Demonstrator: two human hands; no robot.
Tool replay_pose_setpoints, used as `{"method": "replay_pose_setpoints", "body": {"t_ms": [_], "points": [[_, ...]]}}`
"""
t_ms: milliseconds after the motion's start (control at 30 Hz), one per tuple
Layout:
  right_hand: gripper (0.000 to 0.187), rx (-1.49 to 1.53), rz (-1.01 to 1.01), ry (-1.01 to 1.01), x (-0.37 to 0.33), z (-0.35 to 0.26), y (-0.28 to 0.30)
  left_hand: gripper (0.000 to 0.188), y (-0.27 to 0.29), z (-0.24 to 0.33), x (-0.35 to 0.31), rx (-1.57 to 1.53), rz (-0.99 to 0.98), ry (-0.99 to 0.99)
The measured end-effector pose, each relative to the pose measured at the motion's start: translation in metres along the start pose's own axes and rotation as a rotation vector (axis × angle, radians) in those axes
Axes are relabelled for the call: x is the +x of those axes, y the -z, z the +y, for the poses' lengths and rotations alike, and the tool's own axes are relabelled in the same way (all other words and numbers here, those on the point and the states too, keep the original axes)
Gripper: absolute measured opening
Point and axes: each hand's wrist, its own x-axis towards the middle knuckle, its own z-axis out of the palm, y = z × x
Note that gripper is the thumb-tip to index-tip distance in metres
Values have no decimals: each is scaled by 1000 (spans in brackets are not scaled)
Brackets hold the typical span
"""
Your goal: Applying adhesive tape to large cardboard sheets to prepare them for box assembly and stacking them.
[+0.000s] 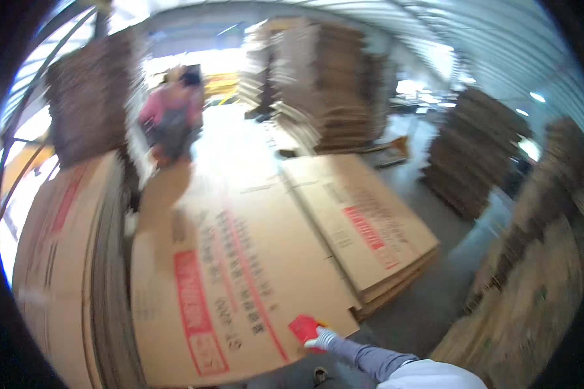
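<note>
A large flattened cardboard box with red and black printing stretches from close in front of me toward the far end. My right hand, in a red work glove with a pale striped cuff, rests over its near right corner, and a grey sleeve runs back to the lower right. The fingers are blurred, so whether they grip the cardboard is unclear. My left hand is out of view. At the far left of the sheet stands a co-worker in a pink top and dark apron, bending toward it; that person's hands are smeared.
A low pile of flattened boxes lies to the right. Another stack borders the left side. Tall cardboard stacks rise behind, with more brown stacks at right. Grey floor runs between the piles.
</note>
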Motion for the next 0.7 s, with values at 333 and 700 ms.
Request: {"method": "replay_pose_setpoints", "body": {"t_ms": [333,700], "points": [[77,329,72,-451,-147,172,-39,50,-23,-57,8,-265,-107,386],[76,371,93,-709,-171,215,-8,49,11,-97,54,-347,-938,697]]}}
